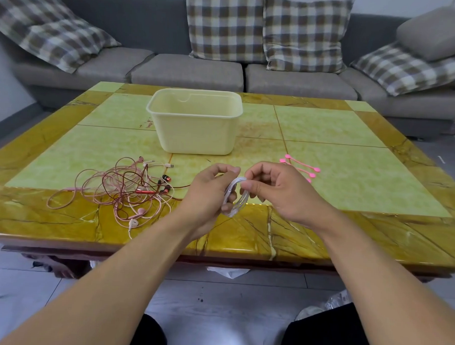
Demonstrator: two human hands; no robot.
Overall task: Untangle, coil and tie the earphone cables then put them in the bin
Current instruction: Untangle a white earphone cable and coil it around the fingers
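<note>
A white earphone cable (234, 195) is wound into a small coil above the table's near edge. My left hand (210, 192) grips the coil's left side, and my right hand (275, 189) pinches its top between thumb and forefinger. A tangle of pink and dark red earphone cables (122, 189) lies on the table to the left of my hands. The pale yellow bin (194, 122) stands open behind my hands, near the table's middle. Several pink cable ties (300, 167) lie to the right of my right hand, partly hidden by it.
The yellow and green tiled table (337, 176) has a grey sofa (188, 70) with checked cushions behind it. White plastic bags (228, 271) lie on the floor under and beside the table. My knees are at the bottom edge.
</note>
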